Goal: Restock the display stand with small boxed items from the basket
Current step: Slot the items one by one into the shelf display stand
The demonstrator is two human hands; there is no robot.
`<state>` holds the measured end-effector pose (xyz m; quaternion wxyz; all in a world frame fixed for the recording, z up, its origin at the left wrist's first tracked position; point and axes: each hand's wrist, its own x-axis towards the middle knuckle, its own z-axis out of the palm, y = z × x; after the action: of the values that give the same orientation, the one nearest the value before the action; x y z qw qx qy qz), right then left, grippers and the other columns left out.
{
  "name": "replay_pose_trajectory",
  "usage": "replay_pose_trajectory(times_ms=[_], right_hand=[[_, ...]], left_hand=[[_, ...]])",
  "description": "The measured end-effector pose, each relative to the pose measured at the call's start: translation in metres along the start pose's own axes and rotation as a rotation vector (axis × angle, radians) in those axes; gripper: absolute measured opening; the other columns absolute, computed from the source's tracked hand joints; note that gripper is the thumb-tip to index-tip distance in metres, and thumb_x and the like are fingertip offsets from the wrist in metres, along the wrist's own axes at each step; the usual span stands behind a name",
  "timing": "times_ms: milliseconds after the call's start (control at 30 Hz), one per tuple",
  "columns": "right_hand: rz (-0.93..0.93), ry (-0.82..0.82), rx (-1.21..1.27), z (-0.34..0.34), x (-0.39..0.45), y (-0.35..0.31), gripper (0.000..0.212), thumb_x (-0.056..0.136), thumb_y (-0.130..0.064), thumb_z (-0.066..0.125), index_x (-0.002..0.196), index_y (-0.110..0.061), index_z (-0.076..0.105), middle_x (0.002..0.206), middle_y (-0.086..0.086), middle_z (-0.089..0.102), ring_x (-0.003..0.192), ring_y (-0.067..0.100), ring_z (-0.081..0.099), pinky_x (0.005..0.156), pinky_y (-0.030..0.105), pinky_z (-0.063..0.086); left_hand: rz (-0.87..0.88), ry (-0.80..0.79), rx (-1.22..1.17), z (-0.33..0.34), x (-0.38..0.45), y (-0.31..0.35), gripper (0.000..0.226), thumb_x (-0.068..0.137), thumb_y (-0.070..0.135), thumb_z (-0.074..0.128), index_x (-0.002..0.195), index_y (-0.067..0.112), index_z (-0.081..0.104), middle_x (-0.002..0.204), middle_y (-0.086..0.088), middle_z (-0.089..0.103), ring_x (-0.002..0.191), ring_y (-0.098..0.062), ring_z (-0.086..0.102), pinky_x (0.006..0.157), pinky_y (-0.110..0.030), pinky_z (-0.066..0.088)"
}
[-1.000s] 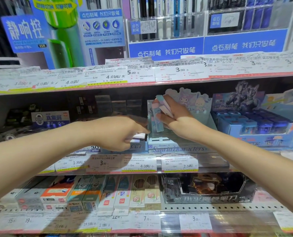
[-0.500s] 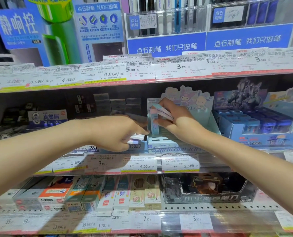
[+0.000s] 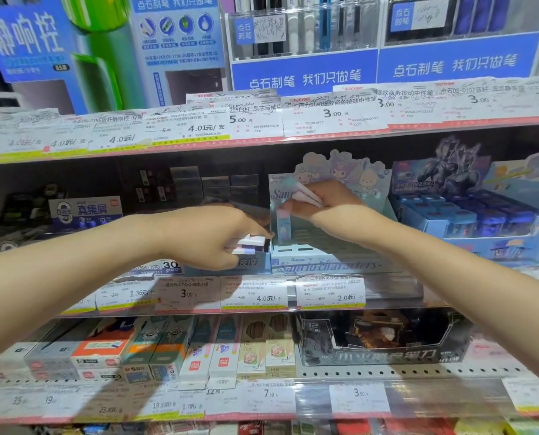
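A pale blue cardboard display stand (image 3: pixel 327 262) with cartoon characters on its back card sits on the middle shelf. One small pastel box (image 3: pixel 283 226) stands upright in a slot at its left side. My right hand (image 3: pixel 331 208) reaches into the stand, its fingertips on that upright box while it holds two more small boxes (image 3: pixel 305 193) between its fingers. My left hand (image 3: pixel 211 237) hovers just left of the stand, gripping a small stack of white and lilac boxes (image 3: pixel 250 244). The basket is out of view.
A blue tray of small blue boxes (image 3: pixel 481 221) stands right of the stand. Dark eraser boxes (image 3: pixel 199 183) fill the shelf behind my left hand. Price tags (image 3: pixel 261 293) line the shelf edge. Pencil boxes (image 3: pixel 199 350) and a black sharpener carton (image 3: pixel 381 343) sit on the shelf below.
My right hand has moved down and into the stand and set one small box upright in a left slot. My left hand stayed in place with its stack.
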<state>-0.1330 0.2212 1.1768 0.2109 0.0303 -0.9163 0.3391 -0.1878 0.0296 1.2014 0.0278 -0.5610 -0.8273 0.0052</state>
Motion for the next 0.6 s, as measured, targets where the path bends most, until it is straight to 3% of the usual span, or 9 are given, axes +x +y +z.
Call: replay_pose_trajectory(times_ms=[67, 133, 233, 367, 467, 533, 600], right_hand=[[0.123, -0.046, 0.217, -0.004, -0.001, -0.004, 0.029, 0.089, -0.041, 0.05, 0.076, -0.015, 0.055, 0.057, -0.005, 0.045, 0.044, 0.007, 0.039, 0.044, 0.018, 0.03], [0.235, -0.111, 0.575, -0.008, -0.004, -0.005, 0.028, 0.092, -0.042, 0.041, 0.086, -0.018, 0.056, 0.064, -0.005, 0.042, 0.04, 0.007, 0.031, 0.035, 0.015, 0.022], [0.27, -0.218, 0.904, -0.012, -0.012, -0.006, 0.034, 0.096, -0.034, 0.036, 0.088, -0.008, 0.056, 0.067, -0.001, 0.041, 0.047, 0.009, 0.028, 0.038, 0.018, 0.019], [0.269, -0.236, 1.02, -0.01, -0.018, -0.013, 0.029, 0.097, -0.029, 0.037, 0.084, -0.009, 0.054, 0.072, 0.003, 0.047, 0.057, 0.012, 0.046, 0.058, 0.024, 0.037], [0.256, -0.18, 1.011, -0.004, -0.017, -0.013, 0.031, 0.096, -0.031, 0.042, 0.103, -0.006, 0.058, 0.096, 0.012, 0.058, 0.084, 0.022, 0.056, 0.078, 0.031, 0.044], [0.25, -0.147, 1.017, 0.0, -0.018, -0.017, 0.036, 0.096, -0.033, 0.041, 0.11, -0.003, 0.057, 0.096, 0.015, 0.061, 0.084, 0.023, 0.059, 0.075, 0.03, 0.048], [0.239, -0.122, 1.024, 0.004, -0.019, -0.023, 0.038, 0.096, -0.035, 0.04, 0.11, -0.003, 0.056, 0.09, 0.015, 0.059, 0.077, 0.021, 0.057, 0.07, 0.028, 0.044]], left_hand=[[-0.045, 0.069, -0.036, 0.002, -0.001, -0.002, 0.038, 0.077, 0.013, 0.052, 0.114, 0.02, 0.06, 0.055, 0.006, 0.049, 0.052, -0.005, 0.047, 0.052, -0.019, 0.041], [-0.091, 0.21, -0.119, 0.004, -0.003, 0.002, 0.014, 0.078, 0.006, 0.053, 0.09, 0.002, 0.06, 0.055, -0.003, 0.045, 0.047, -0.005, 0.041, 0.046, -0.017, 0.032], [-0.152, 0.343, -0.381, 0.002, -0.004, 0.017, 0.009, 0.083, 0.005, 0.057, 0.087, -0.002, 0.061, 0.063, -0.019, 0.059, 0.037, -0.006, 0.042, 0.04, -0.014, 0.033], [-0.248, 0.383, -0.725, 0.002, -0.001, 0.035, 0.018, 0.087, 0.018, 0.061, 0.074, 0.005, 0.059, 0.038, 0.001, 0.058, 0.025, -0.01, 0.04, 0.033, -0.018, 0.034], [-0.285, 0.399, -0.927, 0.002, 0.003, 0.048, 0.025, 0.084, 0.025, 0.065, 0.073, 0.003, 0.059, 0.035, 0.004, 0.057, 0.025, -0.01, 0.036, 0.034, -0.018, 0.033], [-0.316, 0.395, -0.987, 0.003, 0.006, 0.054, 0.026, 0.081, 0.025, 0.068, 0.076, 0.001, 0.06, 0.034, 0.004, 0.056, 0.024, -0.008, 0.035, 0.032, -0.016, 0.031], [-0.323, 0.405, -1.033, 0.004, 0.008, 0.058, 0.025, 0.074, 0.024, 0.075, 0.072, 0.004, 0.061, 0.046, -0.001, 0.064, 0.026, -0.008, 0.036, 0.032, -0.017, 0.032]])
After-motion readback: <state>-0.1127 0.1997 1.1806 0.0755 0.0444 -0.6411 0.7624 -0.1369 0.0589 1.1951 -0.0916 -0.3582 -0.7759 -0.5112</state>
